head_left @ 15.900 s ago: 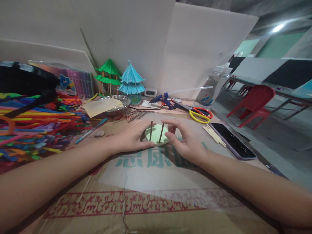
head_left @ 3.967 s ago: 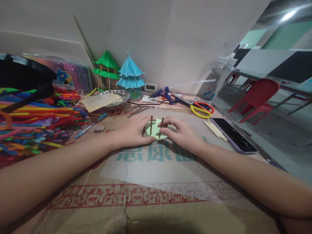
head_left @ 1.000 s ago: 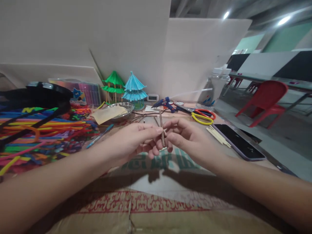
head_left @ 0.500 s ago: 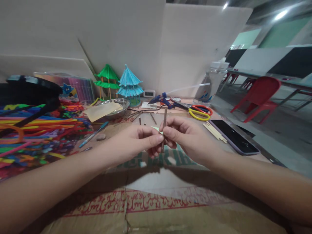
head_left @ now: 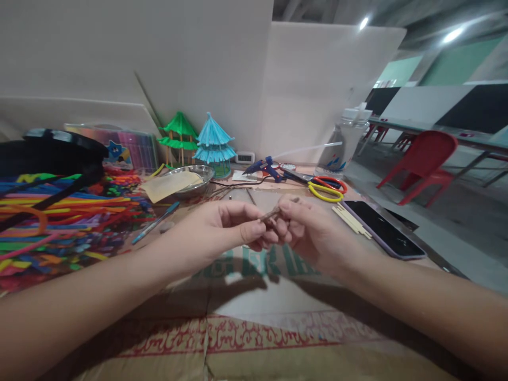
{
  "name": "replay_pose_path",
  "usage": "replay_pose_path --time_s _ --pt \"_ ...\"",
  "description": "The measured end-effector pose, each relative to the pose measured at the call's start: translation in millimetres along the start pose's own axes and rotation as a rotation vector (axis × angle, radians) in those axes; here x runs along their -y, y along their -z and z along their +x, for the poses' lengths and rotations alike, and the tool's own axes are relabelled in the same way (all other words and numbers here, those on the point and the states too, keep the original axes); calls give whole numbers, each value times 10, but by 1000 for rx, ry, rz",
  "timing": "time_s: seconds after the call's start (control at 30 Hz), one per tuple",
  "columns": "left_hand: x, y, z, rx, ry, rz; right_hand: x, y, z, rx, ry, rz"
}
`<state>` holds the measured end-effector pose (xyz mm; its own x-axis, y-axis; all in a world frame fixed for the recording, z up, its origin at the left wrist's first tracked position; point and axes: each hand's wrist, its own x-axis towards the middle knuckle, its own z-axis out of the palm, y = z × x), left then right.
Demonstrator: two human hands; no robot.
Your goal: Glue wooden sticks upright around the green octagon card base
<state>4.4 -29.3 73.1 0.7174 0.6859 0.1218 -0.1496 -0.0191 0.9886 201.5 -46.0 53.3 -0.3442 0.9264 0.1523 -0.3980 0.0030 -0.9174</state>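
Observation:
Between my two hands, above the cardboard-covered table, is a thin brown stick [head_left: 271, 214], slanting up to the right. My left hand [head_left: 234, 225] pinches its lower left end between thumb and fingers. Farther along it, my right hand [head_left: 299, 222] grips it with the thumb on top; part of the stick is hidden by the fingers. Another dark stick [head_left: 251, 197] lies on the table just beyond my hands. Pale short sticks [head_left: 351, 222] lie to the right of my right hand, beside a phone [head_left: 384, 228].
On the left are colourful pipe cleaners [head_left: 71, 222] and a pen [head_left: 156, 222]. Behind stand a metal bowl [head_left: 204, 172], a green model pavilion [head_left: 179, 138], a blue one [head_left: 215, 138], a glue gun [head_left: 266, 168], scissors [head_left: 326, 191] and a bottle [head_left: 342, 143].
The brown stick has turned from nearly upright to a low slant between my hands. My right hand's fingers have shifted along with it. The camera view has moved slightly.

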Motion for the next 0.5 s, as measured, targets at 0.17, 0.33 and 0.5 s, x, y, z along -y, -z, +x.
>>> replay_pose_path --time_s 0.17,0.33,0.5 --pt "-55 -29 -6 -199 -124 73 -57 -82 -87 20 -25 50" --pt "-92 -60 -48 -188 -132 151 -161 -118 -141 93 -51 15" --pt "-83 -85 -86 -125 -43 124 -188 -106 -154 144 -24 -6"
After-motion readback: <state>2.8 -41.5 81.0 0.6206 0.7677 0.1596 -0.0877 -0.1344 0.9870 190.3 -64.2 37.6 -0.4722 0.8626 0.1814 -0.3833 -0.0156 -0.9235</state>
